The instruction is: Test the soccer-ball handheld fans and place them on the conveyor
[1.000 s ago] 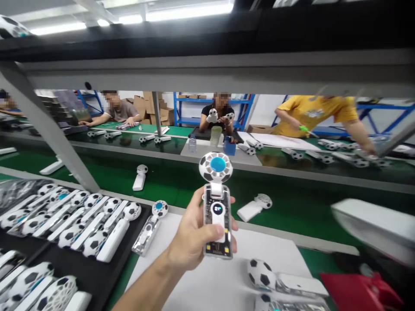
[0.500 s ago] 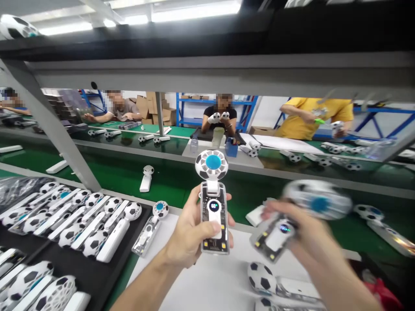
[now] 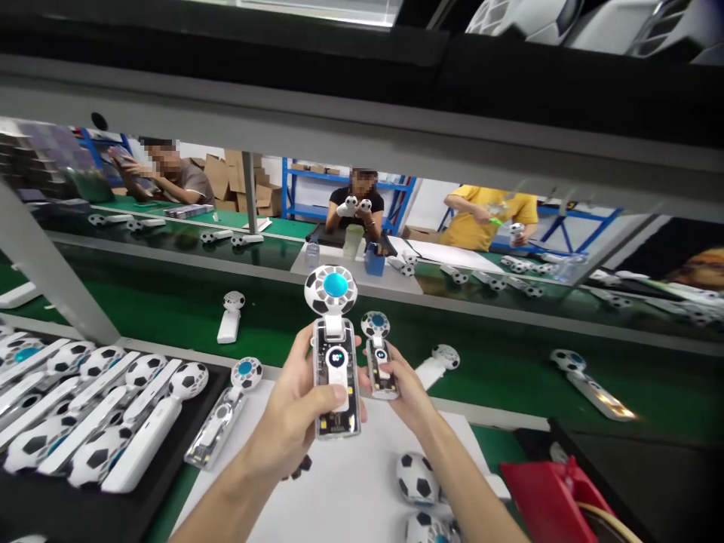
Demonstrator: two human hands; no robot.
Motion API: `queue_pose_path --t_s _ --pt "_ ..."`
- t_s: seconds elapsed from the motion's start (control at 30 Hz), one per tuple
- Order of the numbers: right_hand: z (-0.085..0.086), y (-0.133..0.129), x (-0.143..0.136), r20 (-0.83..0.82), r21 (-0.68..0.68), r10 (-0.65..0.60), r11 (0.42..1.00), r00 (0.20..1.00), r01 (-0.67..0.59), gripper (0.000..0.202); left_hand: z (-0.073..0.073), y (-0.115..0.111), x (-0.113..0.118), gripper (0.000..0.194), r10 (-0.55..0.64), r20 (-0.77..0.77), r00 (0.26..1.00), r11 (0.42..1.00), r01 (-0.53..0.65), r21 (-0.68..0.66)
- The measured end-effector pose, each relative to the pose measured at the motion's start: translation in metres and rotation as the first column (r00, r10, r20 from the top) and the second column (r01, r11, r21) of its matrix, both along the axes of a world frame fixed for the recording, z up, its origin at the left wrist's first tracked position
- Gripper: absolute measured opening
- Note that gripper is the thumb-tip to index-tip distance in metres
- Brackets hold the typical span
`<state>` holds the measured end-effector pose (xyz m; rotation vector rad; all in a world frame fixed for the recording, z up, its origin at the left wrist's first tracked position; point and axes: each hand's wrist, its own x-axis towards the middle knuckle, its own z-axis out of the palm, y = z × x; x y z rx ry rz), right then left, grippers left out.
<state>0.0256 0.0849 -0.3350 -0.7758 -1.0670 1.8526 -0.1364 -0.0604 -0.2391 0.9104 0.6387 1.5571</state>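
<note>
My left hand (image 3: 299,400) is closed round a handheld fan (image 3: 335,369) with a clear body, a football-patterned head with a blue centre, and a lit round display. Its thumb presses on the white front panel. Farther off and to the right, my right hand (image 3: 410,388) grips a second handheld fan (image 3: 378,324) of the same kind, upright, its display lit too and the thumb on its front. Below my right forearm, football-headed fans (image 3: 417,478) lie on the white sheet (image 3: 333,498). Another clear fan (image 3: 223,415) rests left of my left hand.
A black tray (image 3: 164,445) at left holds rows of fans. Ahead, several fans lie on the green conveyor (image 3: 294,332), one with lights glowing (image 3: 614,406). A red object (image 3: 546,490) stands at right. Co-workers (image 3: 362,200) sit across the line. A shelf beam (image 3: 339,128) crosses overhead.
My right hand has swung left with its fan, now upright beside the left one. The view has shifted right, so my left hand and its fan appear slightly farther left.
</note>
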Motion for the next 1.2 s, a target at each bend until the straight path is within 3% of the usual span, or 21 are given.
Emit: queue_pose_path --t_s 0.2,0.47,0.53,0.67,0.87,0.97,1.07,1.13,1.2 --pt "-0.002 0.013 -0.005 0.056 0.071 0.003 0.997 0.998 -0.007 0.072 0.0 0.001 -0.005 0.056 0.054 -0.023 0.998 0.997 -0.055 -0.059" --pt "-0.037 0.054 -0.016 0.176 0.127 -0.01 0.992 0.984 -0.012 0.078 0.003 0.001 -0.005 0.057 0.104 -0.009 0.995 0.987 -0.104 -0.122" --pt "-0.046 0.068 -0.019 0.24 0.146 -0.025 0.989 0.97 -0.011 0.074 0.003 0.0 -0.006 0.056 0.1 -0.007 0.995 0.987 -0.1 -0.122" --pt "-0.056 0.093 -0.024 0.4 0.22 -0.086 0.976 0.912 -0.004 0.047 0.002 0.001 -0.004 0.055 0.076 0.0 0.997 0.99 -0.075 -0.115" --pt "-0.06 0.113 -0.019 0.597 0.406 -0.295 0.913 0.746 0.037 0.035 0.002 0.006 0.004 0.03 0.127 0.026 0.992 0.969 -0.118 -0.219" --pt "-0.052 0.11 -0.014 0.641 0.466 -0.371 0.884 0.671 0.044 0.038 0.0 0.008 0.007 0.026 0.184 0.046 0.982 0.967 -0.172 -0.186" --pt "-0.03 0.088 -0.011 0.651 0.505 -0.395 0.863 0.649 0.02 0.044 -0.002 0.009 0.008 0.023 0.215 0.047 0.975 0.967 -0.207 -0.149" --pt "-0.007 0.056 -0.011 0.641 0.516 -0.334 0.854 0.691 -0.066 0.043 -0.007 0.012 0.007 0.024 0.245 0.034 0.969 0.963 -0.239 -0.12" --pt "0.018 0.015 -0.012 0.627 0.494 -0.164 0.84 0.762 -0.225 0.043 -0.012 0.017 0.005 0.028 0.322 -0.022 0.946 0.944 -0.323 -0.072"
